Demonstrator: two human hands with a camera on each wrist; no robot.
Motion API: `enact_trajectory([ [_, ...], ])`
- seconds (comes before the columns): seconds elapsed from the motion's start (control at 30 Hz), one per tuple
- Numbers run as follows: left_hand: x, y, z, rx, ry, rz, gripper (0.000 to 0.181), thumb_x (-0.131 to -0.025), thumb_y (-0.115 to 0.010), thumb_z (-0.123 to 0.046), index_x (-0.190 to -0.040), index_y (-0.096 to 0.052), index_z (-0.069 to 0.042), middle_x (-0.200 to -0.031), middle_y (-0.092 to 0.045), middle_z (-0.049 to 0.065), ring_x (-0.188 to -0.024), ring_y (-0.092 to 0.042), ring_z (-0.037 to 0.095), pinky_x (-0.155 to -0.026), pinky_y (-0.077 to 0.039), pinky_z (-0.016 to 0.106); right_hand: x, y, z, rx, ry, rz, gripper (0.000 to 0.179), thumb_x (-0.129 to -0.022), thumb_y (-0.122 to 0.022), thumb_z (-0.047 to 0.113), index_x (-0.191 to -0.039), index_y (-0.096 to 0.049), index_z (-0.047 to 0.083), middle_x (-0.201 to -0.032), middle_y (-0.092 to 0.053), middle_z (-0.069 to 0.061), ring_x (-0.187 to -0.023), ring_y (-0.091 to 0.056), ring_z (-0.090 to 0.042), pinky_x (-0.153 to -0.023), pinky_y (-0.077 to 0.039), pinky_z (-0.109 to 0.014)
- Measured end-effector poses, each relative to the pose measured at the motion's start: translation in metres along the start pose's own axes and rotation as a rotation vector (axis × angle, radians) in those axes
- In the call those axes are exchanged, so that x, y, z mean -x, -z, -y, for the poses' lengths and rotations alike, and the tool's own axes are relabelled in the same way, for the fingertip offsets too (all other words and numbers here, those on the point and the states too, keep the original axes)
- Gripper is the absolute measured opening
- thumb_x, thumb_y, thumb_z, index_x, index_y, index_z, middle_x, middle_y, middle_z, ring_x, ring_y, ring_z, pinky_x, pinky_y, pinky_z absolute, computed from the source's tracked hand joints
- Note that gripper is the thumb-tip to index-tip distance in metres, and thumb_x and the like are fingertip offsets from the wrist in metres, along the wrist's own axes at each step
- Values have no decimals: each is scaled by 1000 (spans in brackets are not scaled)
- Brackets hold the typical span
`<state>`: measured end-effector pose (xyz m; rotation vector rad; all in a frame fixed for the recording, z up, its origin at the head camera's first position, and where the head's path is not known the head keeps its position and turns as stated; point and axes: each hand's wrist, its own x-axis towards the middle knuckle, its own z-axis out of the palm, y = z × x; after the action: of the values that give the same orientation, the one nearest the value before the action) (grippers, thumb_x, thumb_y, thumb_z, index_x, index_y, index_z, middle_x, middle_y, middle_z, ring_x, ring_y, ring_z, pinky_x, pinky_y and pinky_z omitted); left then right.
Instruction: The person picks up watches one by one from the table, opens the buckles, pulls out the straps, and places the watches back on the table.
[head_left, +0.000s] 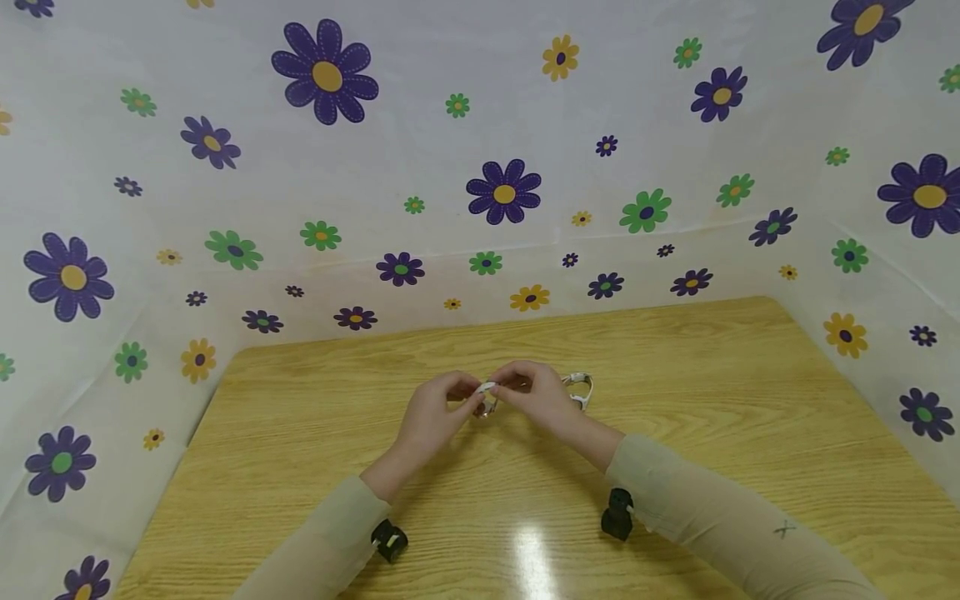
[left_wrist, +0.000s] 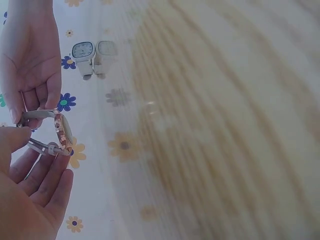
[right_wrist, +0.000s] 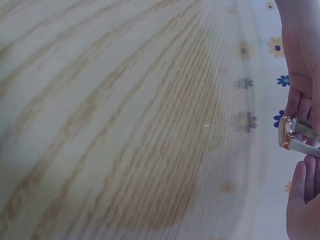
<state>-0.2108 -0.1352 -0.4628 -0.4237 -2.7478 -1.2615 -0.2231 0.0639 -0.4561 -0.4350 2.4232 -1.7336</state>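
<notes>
A wristwatch (left_wrist: pixel 61 131) with a rose-gold case and a pale strap is between both hands, its strap bent into a loop. My left hand (head_left: pixel 435 414) pinches the strap on one side, thumb on top and the other fingers spread beneath. From the other side my right hand (head_left: pixel 542 402) pinches the strap near its end, thumb and fingertips meeting the left thumb. The watch case hangs below the fingers, facing away from the strap ends; in the right wrist view its case (right_wrist: pixel 285 133) shows in profile. A second watch (left_wrist: pixel 83 52), white with a squarish dial, stands on the table.
In the head view the second watch (head_left: pixel 588 392) stands just beyond the right hand, partly hidden by it. The glossy wood-grain table (head_left: pixel 315 467) reflects light. A white sheet with printed flowers (head_left: pixel 420 150) encloses the back and sides. Small black devices (head_left: pixel 618 514) sit at both wrists.
</notes>
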Motion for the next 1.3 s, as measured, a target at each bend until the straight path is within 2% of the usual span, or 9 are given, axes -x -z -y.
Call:
enact_trajectory([
  [0.63, 0, 1, -1, 36, -11, 15, 10, -100, -77, -16, -108, -77, -9, -103, -81, 5, -99, -77, 23, -97, -63, 45, -2, -2, -3, -1, -17, 8, 16, -101, -74, 11, -114, -77, 1, -112, -77, -17, -100, -73, -23, -89, -62, -35],
  [1.1, -1, -1, -3, 27, -40, 6, 8, -100, -77, -14, -106, -78, -9, -100, -81, 5, -93, -77, 20, -91, -64, 42, -1, -2, -2, -8, -55, 3, 15, -100, -75, 11, -113, -78, 2, -113, -77, -16, -96, -72, -18, -85, -61, -31],
  [1.3, -1, -1, -4, 27, -29, 8, 7, -100, -76, -14, -105, -78, -9, -100, -81, 6, -93, -78, 22, -90, -65, 44, -2, -2, -3, -1, -37, 6, 15, -100, -75, 10, -113, -77, 1, -111, -77, -16, -96, -71, -18, -84, -60, -28],
])
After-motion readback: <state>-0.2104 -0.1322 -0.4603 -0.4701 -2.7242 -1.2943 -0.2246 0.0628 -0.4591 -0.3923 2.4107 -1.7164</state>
